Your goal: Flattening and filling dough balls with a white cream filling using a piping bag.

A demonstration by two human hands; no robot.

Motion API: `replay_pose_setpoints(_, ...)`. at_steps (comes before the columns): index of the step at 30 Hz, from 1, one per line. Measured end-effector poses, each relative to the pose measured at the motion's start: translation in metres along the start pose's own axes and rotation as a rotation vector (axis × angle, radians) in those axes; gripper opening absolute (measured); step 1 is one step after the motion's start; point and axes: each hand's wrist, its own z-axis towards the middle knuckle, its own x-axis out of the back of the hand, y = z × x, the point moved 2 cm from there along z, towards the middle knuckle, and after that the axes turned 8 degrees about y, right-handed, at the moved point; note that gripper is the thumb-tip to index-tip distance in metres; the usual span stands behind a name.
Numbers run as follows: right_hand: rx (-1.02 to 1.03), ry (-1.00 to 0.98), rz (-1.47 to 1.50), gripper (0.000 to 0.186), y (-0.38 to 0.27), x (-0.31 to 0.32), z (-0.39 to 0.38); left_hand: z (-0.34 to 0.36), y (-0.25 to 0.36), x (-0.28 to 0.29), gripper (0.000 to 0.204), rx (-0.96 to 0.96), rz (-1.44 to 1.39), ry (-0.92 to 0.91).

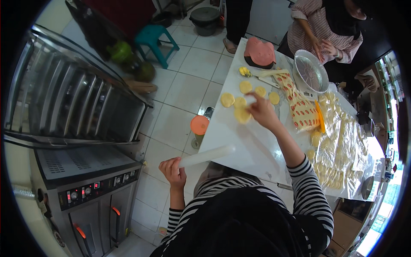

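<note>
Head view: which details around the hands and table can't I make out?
In the head view:
- Right hand: motion blur hides whether its fingertips touch the dough disc.
- White rolling pin: the left hand covers its near end.
- Clear plastic sheet: glare and creases obscure the pieces beneath.
- Standing person: upper body cut off by the top edge.

floor (182, 88): white tiles, kinda shiny | teal plastic stool (153, 39) up top | left: big steel cabinet (96, 205) w/ dials + orange handles | right: super bright daylight-ish glow along the edge
</note>
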Motion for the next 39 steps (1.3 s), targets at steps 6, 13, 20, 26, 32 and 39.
replay_pose_setpoints(6,0.273,0.225,-0.325,0.058,0.050,-0.080,0.060,0.005,-0.038,-0.005,0.030,0.252,0.086,0.003)
replay_pose_setpoints(13,0.239,0.164,-0.551,0.074,0.054,-0.097,0.054,0.017,-0.050,-0.025,0.030,0.252,0.023,-0.027)
replay_pose_setpoints(20,0.153,0.312,-0.332,0.058,0.058,-0.035,0.021,0.039,0.009,-0.091,0.028,0.123,-0.216,-0.095)
replay_pose_setpoints(26,-0.100,0.888,0.126,0.040,0.107,0.136,-0.148,0.040,0.091,-0.119,0.026,0.130,-0.397,-0.100)
replay_pose_setpoints(32,-0.398,2.037,0.049,0.028,0.244,0.250,-0.425,0.012,0.190,-0.144,0.029,0.223,-0.606,-0.191)
replay_pose_setpoints(39,-0.997,1.322,0.383,0.032,0.371,0.284,-0.514,-0.012,0.294,-0.149,0.029,0.116,-0.721,-0.339)
